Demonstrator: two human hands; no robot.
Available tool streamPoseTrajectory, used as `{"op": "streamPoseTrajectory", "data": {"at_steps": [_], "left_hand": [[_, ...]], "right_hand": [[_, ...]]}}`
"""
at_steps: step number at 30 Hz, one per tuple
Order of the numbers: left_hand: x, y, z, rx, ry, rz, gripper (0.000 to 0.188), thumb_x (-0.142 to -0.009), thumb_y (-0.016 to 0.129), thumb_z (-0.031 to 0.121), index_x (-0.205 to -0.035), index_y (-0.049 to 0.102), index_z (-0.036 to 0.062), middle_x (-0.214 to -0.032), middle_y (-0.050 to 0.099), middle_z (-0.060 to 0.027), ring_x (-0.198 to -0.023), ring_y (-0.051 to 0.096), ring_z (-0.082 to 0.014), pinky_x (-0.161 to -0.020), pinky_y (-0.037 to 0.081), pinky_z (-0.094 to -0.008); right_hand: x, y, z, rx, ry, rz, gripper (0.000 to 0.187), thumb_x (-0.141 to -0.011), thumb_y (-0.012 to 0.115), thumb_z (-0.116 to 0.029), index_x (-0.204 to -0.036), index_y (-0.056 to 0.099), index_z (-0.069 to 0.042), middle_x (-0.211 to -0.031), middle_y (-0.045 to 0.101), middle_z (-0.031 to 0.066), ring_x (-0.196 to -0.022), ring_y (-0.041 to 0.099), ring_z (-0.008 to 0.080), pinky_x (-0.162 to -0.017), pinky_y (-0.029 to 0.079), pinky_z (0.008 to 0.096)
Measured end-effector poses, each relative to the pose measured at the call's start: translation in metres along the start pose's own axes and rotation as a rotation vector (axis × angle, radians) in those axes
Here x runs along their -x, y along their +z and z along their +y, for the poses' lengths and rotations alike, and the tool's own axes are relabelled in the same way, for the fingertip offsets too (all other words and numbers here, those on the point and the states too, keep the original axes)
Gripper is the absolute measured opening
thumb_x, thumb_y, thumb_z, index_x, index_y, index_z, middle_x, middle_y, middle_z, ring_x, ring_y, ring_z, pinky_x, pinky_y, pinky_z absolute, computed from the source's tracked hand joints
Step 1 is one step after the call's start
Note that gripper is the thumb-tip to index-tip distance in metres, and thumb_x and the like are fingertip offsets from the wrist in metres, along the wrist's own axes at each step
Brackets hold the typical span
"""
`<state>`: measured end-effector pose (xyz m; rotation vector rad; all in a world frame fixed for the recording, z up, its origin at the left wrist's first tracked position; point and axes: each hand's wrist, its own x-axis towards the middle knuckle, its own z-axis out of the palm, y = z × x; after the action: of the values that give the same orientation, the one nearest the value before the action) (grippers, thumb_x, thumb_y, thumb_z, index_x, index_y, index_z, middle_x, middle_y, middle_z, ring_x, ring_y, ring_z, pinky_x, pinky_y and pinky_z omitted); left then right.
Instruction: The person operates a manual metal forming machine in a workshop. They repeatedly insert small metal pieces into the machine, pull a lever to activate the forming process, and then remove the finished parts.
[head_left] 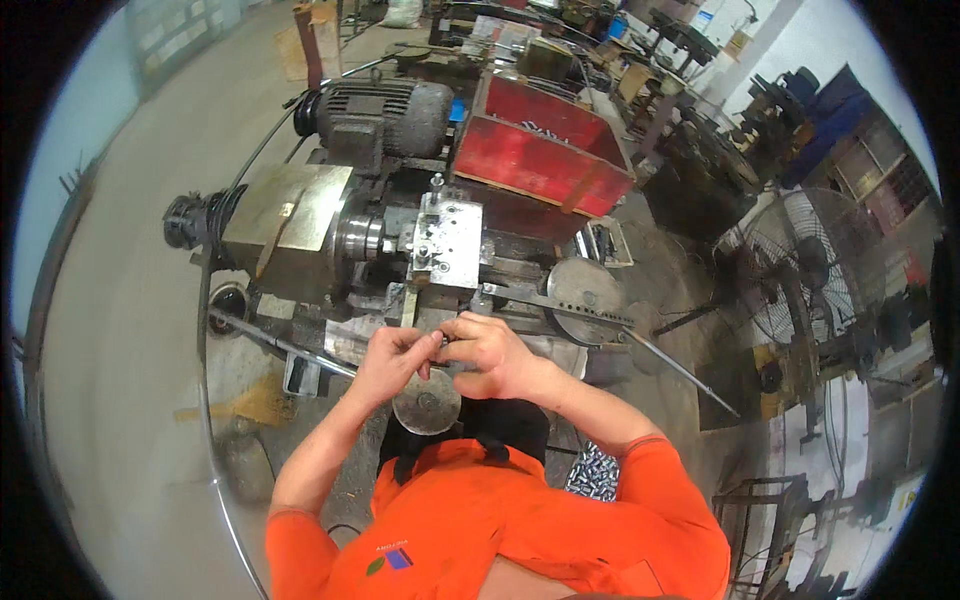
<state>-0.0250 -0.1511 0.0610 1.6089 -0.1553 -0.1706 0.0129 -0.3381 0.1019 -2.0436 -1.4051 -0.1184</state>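
Observation:
My left hand (392, 364) and my right hand (492, 356) meet in front of a small lathe-like machine. Their thumbs and fingers pinch together around a small dark metal piece (444, 340), mostly hidden by the fingertips. Just below the hands is a round grey metal disc (427, 404), above my lap. Beyond them stands the machine's bright metal tool block (452, 245), with the cylindrical spindle (358, 236) to its left. A flat bar with a row of holes (565, 304) reaches right from the block, across a larger round plate (585, 290).
A red open box (530, 160) with small metal parts stands behind the machine, beside an electric motor (385, 118). Shiny small metal parts (593, 473) lie heaped near my right elbow. Long rods (290, 348) stick out at the left. A caged fan (808, 255) stands right.

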Motion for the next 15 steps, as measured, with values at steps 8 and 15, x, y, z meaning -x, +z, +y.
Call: {"op": "streamPoseTrajectory", "data": {"at_steps": [8, 15], "left_hand": [[0.022, -0.094, 0.035, -0.451, -0.005, 0.214, 0.03, -0.09, 0.055, 0.027, -0.085, 0.064, -0.0021, -0.066, 0.062, -0.0042, -0.06, 0.055, -0.0086, -0.054, 0.044, -0.0269], [0.177, -0.227, 0.001, -1.365, -0.266, 0.713, 0.024, -0.084, 0.058, 0.018, -0.103, 0.061, 0.0043, -0.069, 0.061, -0.016, -0.066, 0.06, -0.032, -0.063, 0.047, -0.0419]], "right_hand": [[-0.075, 0.006, 0.051, 0.137, -0.032, -0.082, 0.024, -0.053, 0.064, -0.017, -0.072, 0.067, -0.003, -0.089, 0.061, 0.0148, -0.084, 0.056, 0.0331, -0.072, 0.047, 0.0413], [-0.131, 0.048, 0.128, 0.411, 0.351, -0.262, 0.025, -0.054, 0.059, -0.017, -0.073, 0.069, -0.004, -0.078, 0.064, 0.0196, -0.083, 0.061, 0.0358, -0.079, 0.049, 0.0409]]}}
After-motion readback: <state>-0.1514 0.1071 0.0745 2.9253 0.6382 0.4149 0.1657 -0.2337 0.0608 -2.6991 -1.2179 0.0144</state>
